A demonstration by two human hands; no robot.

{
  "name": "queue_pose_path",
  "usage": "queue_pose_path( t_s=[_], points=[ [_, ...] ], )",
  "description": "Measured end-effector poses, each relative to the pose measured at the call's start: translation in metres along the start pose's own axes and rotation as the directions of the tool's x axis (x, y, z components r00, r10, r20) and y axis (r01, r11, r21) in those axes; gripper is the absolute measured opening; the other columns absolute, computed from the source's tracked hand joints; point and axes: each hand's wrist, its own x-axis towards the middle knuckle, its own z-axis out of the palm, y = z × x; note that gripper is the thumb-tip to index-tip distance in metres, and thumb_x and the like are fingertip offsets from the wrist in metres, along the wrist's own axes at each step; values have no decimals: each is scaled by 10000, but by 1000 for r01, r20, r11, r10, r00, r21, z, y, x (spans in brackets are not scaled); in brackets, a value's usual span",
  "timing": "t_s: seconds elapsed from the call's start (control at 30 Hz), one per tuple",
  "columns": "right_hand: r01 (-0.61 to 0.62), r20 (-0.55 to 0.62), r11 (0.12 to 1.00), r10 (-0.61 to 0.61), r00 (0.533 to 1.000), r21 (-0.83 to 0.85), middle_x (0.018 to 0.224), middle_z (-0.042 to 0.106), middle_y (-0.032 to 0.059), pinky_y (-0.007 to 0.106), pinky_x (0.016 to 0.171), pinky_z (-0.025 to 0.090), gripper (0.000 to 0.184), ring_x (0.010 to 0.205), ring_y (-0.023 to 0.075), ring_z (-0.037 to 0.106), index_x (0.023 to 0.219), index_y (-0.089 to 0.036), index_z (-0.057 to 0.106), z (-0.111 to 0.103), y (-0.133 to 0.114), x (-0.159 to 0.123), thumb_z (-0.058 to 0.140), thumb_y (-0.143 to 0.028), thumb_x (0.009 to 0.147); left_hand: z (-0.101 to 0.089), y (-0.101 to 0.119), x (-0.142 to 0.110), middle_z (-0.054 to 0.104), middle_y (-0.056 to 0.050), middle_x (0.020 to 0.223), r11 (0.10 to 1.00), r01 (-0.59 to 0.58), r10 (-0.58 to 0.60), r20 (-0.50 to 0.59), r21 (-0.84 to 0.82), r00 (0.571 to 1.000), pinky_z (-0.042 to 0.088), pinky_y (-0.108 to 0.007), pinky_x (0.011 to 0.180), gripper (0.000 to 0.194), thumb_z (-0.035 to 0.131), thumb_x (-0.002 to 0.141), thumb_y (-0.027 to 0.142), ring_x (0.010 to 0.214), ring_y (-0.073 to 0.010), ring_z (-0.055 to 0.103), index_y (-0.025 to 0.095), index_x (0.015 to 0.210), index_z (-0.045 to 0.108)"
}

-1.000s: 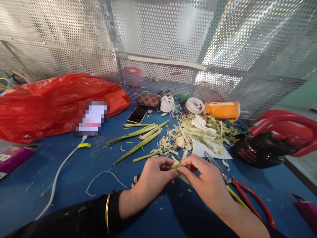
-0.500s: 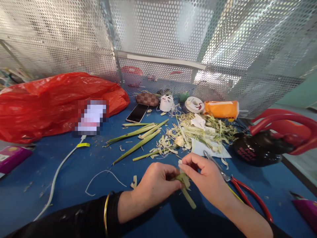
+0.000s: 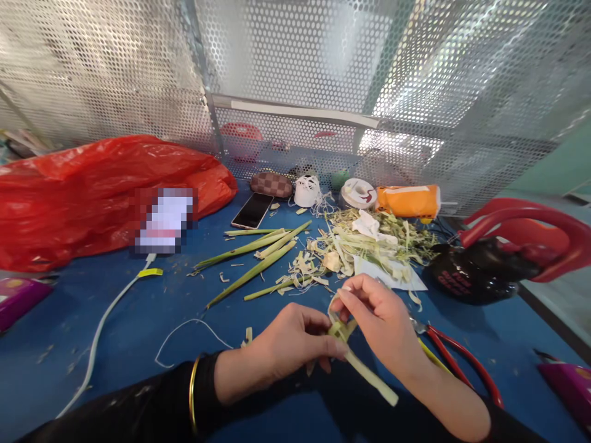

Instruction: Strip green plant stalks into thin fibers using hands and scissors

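Between my hands is a small folded piece of pale green leaf strip [image 3: 340,330], with one long end [image 3: 375,379] sticking out toward the lower right. My left hand [image 3: 298,337] pinches the folded part between thumb and fingers. With thumb and forefinger, my right hand [image 3: 375,317] grips another end of the strip, which curves up in a small loop. Red-handled pliers or cutters [image 3: 462,363] lie partly under my right wrist, their jaws mostly hidden. Several long green leaf spears [image 3: 258,271] rest on the blue table [image 3: 124,369] beyond my left hand.
A heap of leaf scraps [image 3: 383,237] lies on white paper [image 3: 410,280]. Behind stand a string spool [image 3: 307,192], a tape roll [image 3: 358,194] and an orange packet [image 3: 409,201]. A black jar [image 3: 475,277] is right; a red bag [image 3: 106,197] and cabled phone [image 3: 165,220] are left.
The strip's long end now reaches farther out to the lower right. My right hand has shifted from beside my left fingers to pulling up an end into a loop.
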Motion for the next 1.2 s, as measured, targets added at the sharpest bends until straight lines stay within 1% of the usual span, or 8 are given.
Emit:
queue_pose_path(
  t_s=[0.13, 0.4, 0.67, 0.77, 0.93, 1.03, 1.1, 1.2],
  points=[
    [11, 12, 1000, -11, 1000, -25, 759, 713, 1, 226, 622, 506, 158, 654, 123, 639, 814, -222, 537, 1, 3, -2, 522, -340, 918, -1, -4, 3, 700, -54, 687, 995, 16, -18, -20, -98, 1000, 335, -192, 444, 341, 672, 700, 467, 465, -72, 529, 131, 651, 654],
    [86, 58, 993, -81, 995, -81, 814, 711, -7, 237, 681, 493, 136, 742, 128, 666, 858, -228, 544, 2, 6, -6, 497, -327, 939, -2, -2, 2, 678, -20, 634, 988, 98, -99, -3, -123, 995, 262, -186, 410, 255, 730, 650, 366, 433, -63, 510, 136, 724, 649],
    [66, 73, 997, -64, 995, -33, 810, 697, 8, 249, 637, 490, 176, 678, 134, 655, 854, -223, 524, 3, 5, -6, 480, -365, 948, -5, -1, 0, 641, -5, 650, 974, 63, -46, 80, -219, 996, 100, -215, 405, 444, 604, 762, 577, 415, -30, 275, 135, 731, 624],
    [65, 88, 998, -64, 994, -10, 825, 693, 15, 236, 614, 488, 173, 700, 137, 650, 862, -221, 529, 3, 6, -6, 478, -361, 949, -4, -1, 0, 632, 4, 631, 979, 83, -70, 75, -188, 995, 123, -211, 412, 432, 619, 753, 570, 413, -32, 310, 139, 723, 626],
    [81, 146, 997, -82, 986, 12, 836, 678, 26, 223, 589, 488, 181, 763, 149, 641, 857, -215, 558, 3, 2, -7, 473, -346, 948, -3, -2, 0, 566, 34, 505, 971, 115, -109, 43, -210, 993, 304, -193, 482, 331, 713, 690, 463, 441, -64, 458, 147, 702, 617],
    [66, 168, 995, -77, 983, 68, 850, 668, 29, 223, 561, 494, 196, 738, 149, 630, 854, -214, 568, 1, -1, -7, 475, -361, 943, -3, -3, -1, 541, 41, 461, 958, 116, -108, 48, -261, 993, 294, -193, 475, 271, 711, 703, 404, 421, -61, 436, 147, 701, 623],
    [66, 130, 996, -73, 989, 58, 896, 669, 41, 245, 601, 508, 169, 759, 159, 628, 883, -213, 585, 0, 1, -5, 502, -353, 927, -2, -1, -3, 552, 34, 460, 957, 93, -93, 14, -275, 996, 265, -190, 456, 253, 706, 714, 386, 414, -57, 431, 142, 718, 641],
    [59, -91, 998, -59, 994, 6, 972, 657, 65, 295, 725, 509, 174, 872, 194, 615, 964, -211, 603, -3, 7, 2, 590, -355, 867, 1, 6, -5, 565, 19, 460, 965, 26, -50, -86, -260, 995, 266, -190, 432, 276, 707, 717, 400, 399, -57, 435, 133, 686, 648]
  ],
)
